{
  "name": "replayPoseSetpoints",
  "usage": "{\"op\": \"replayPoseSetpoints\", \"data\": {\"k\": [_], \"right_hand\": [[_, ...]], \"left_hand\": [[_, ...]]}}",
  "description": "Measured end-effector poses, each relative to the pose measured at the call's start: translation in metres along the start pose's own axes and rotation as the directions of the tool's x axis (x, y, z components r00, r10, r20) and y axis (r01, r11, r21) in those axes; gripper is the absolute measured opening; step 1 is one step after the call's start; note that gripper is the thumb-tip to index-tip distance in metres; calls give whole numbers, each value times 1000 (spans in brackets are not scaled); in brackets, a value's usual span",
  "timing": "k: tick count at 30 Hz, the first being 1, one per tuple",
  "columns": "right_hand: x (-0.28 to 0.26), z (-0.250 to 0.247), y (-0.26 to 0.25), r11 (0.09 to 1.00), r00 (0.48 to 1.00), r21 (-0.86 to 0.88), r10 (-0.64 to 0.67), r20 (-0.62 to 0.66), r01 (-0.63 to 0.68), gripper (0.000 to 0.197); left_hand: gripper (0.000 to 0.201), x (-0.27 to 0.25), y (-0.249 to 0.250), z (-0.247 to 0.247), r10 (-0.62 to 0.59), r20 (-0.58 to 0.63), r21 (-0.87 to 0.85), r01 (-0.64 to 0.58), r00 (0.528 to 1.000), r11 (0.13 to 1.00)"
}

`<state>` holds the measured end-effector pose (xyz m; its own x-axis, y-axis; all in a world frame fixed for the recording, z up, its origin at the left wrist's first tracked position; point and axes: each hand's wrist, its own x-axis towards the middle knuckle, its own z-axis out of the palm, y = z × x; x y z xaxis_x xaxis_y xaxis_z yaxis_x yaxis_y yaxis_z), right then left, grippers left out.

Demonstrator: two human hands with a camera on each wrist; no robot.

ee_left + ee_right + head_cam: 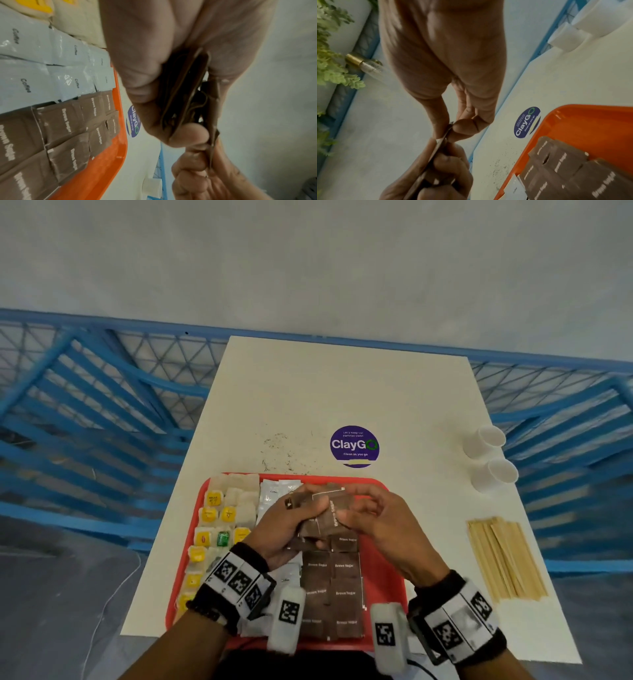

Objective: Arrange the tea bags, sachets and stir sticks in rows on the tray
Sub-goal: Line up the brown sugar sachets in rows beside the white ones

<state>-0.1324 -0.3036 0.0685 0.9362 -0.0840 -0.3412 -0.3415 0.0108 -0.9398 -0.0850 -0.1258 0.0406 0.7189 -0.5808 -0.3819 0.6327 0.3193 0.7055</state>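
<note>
Both hands meet above the red tray [383, 570], which sits at the six o'clock edge of the white worktop [342, 392]. Fingers of the left hand [291, 529] are curled round a small stack of brown sugar sachets [329, 518], thumb on one face and fingers on the other, as the left wrist view shows edge-on. Thumb and forefinger of the right hand [380, 525] pinch the top sachet of that stack at its three o'clock edge; its other fingers are loosely bent. Under the hands, brown sugar sachets [332, 594] lie flat on the tray in two columns running from twelve to six o'clock. White coffee sachets [34, 65] lie in rows just beside them at nine o'clock, and tea bags [219, 518] with yellow tags and one green tag fill the tray's nine o'clock side. Wooden stir sticks [503, 559] lie in a loose bundle on the worktop at three o'clock, off the tray. Two white paper cups [489, 457] lie tipped at two o'clock. A purple ClayGo sticker [354, 445] sits at twelve o'clock of the tray, dark specks [284, 450] beside it
</note>
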Motion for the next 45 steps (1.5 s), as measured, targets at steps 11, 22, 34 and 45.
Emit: {"op": "replayPoseSetpoints", "data": {"k": [11, 22, 34, 45], "right_hand": [[-22, 4, 6, 998, 1000, 59, 1, -11, 0, 13], [-52, 2, 43, 998, 988, 56, 3, -152, 5, 17], [-39, 10, 32, 998, 999, -49, -44, -23, 43, 22], [9, 22, 35, 977, 978, -37, 210, 22, -209, 9]], "left_hand": [[20, -30, 4, -5, 67, 43, 633, -79, 997, 770], [26, -41, -22, -18, 154, 167, 825, -223, 974, 519], [25, -36, -3, -26, -2, 73, 706, -51, 997, 706], [27, -22, 1, -43, -6, -179, 489, 95, 984, 867]]}}
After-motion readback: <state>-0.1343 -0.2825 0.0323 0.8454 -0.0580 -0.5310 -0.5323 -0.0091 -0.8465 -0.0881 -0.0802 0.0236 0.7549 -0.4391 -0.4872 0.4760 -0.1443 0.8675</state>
